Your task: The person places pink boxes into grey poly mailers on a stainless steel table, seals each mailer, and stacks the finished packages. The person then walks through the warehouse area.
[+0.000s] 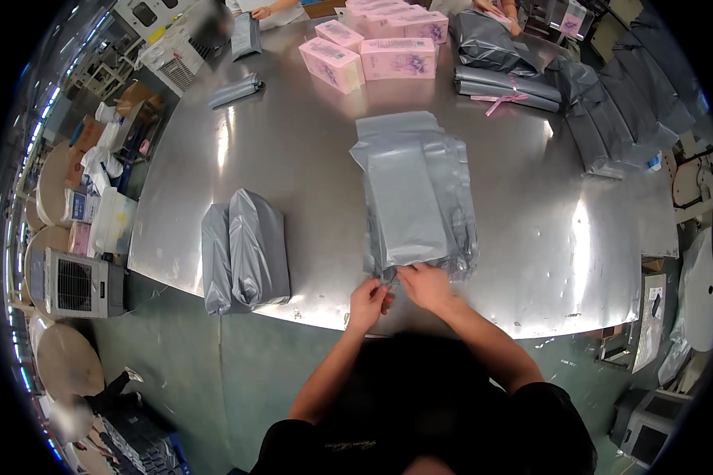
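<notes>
A filled grey plastic mailing bag [408, 214] lies in front of me, its long boxy shape showing through the film. Under it, flat grey bags [462, 190] are spread in a loose stack. At the near end, my left hand [367, 303] is closed, with thumb and fingertips pinching the bag's edge at its left corner. Just to the right, my right hand [425, 285] grips the same near edge, fingers curled against the film. What lies inside the bag is hidden.
Two filled grey bags [253, 249] stand at the table's near left edge. Pink boxes [398, 59] are grouped at the far side. Rolled grey bags [507, 89] with a pink ribbon and a row of filled bags [610, 119] occupy the right. Other people's hands [261, 12] work across the metal table [309, 182].
</notes>
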Tool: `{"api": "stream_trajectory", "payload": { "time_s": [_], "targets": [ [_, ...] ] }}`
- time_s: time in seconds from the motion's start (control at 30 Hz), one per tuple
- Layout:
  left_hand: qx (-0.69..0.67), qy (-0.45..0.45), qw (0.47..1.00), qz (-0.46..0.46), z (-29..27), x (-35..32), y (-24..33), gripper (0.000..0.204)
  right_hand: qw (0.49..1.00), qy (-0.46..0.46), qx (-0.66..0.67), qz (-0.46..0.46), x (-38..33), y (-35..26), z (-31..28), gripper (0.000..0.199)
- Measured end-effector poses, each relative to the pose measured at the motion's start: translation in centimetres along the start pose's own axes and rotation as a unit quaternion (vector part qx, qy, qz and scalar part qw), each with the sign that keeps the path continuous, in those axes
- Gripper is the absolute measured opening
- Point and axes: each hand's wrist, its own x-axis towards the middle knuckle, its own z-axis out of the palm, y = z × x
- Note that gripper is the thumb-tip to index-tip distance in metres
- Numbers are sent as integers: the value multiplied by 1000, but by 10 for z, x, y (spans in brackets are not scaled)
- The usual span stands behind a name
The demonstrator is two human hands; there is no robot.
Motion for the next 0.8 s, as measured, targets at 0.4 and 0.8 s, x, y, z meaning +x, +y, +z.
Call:
{"api": "stream_trajectory", "payload": {
  "time_s": [0.4, 0.8],
  "targets": [
    [-128, -15, 990, -51, -21, -22, -4, 32, 976, -121, -5, -183, -124, 45, -69, 7],
    [603, -22, 500, 622, -34, 37, 72, 28, 877, 37, -247, -411, 8, 107, -144, 36]
  ]
}}
